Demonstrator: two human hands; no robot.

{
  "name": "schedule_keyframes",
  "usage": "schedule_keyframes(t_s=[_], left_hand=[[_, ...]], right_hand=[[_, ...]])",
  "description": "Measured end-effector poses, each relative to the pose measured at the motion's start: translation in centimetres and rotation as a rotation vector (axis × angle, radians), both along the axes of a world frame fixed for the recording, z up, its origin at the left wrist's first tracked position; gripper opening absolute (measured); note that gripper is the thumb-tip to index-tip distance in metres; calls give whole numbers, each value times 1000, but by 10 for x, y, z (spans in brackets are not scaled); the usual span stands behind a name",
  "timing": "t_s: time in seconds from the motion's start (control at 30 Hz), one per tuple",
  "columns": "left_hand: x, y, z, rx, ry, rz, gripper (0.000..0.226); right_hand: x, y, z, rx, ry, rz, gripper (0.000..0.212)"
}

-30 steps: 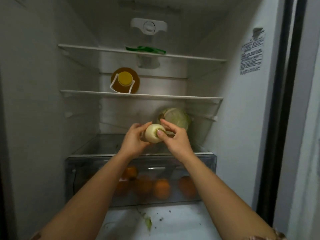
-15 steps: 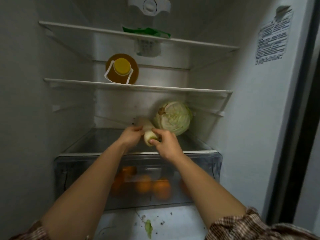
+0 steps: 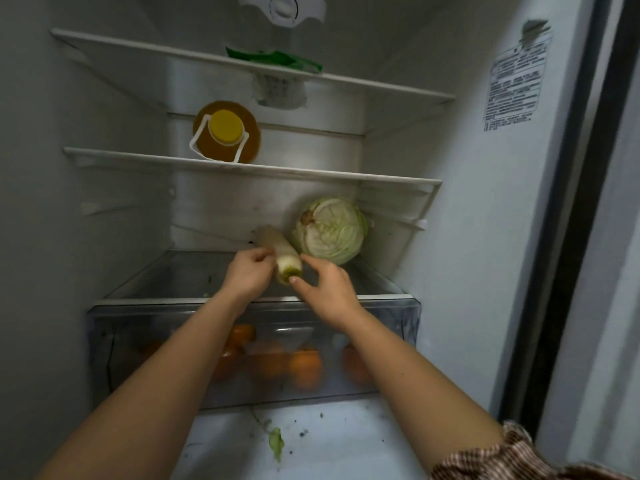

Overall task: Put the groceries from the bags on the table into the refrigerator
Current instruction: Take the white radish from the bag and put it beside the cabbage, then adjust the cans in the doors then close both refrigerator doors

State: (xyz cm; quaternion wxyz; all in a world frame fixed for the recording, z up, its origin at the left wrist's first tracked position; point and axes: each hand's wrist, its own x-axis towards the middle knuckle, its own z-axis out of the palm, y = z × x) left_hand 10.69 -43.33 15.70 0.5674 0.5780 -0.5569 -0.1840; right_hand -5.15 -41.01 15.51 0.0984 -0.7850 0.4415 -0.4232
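Observation:
A long white radish (image 3: 278, 249) lies lengthwise on the glass shelf (image 3: 166, 282) above the crisper drawer, its cut green top facing me. My left hand (image 3: 246, 273) touches its left side with curled fingers. My right hand (image 3: 327, 289) is at its right side, fingers spread, thumb at the cut end. A pale green cabbage (image 3: 330, 230) sits just right of the radish, stem end outward.
A clear crisper drawer (image 3: 110, 341) below holds several oranges (image 3: 304, 370). A yellow-capped jug of amber liquid (image 3: 227, 133) lies on the middle shelf. A green packet (image 3: 273, 58) rests on the top shelf. A leaf scrap (image 3: 276, 443) lies on the fridge floor. The door seal (image 3: 561, 202) runs along the right.
Both hands have pushed the radish deeper into the fridge and lowered it onto the glass shelf beside the cabbage. My right fingers have loosened and spread.

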Motion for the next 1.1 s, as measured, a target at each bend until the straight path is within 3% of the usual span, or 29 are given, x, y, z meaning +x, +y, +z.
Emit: schedule_keyframes(t_s=[0.3, 0.57, 0.8, 0.93, 1.03, 1.1], left_hand=[[-39, 113, -11, -47, -49, 128, 34], [-80, 270, -29, -187, -231, 289, 36], [-82, 391, -26, -253, -433, 425, 37], [-67, 448, -12, -319, -617, 552, 41], [-44, 477, -5, -338, -807, 677, 50], [-30, 492, 1, -316, -860, 750, 58]], right_hand=[[-36, 87, -23, 10, -70, 3, 49], [-97, 216, -37, -56, -66, 46, 44], [-145, 329, -18, -286, -2, -4, 38], [-168, 378, 10, -602, 67, -39, 30], [-185, 398, 28, -776, 151, -200, 31], [-197, 406, 40, -753, 220, -348, 36]])
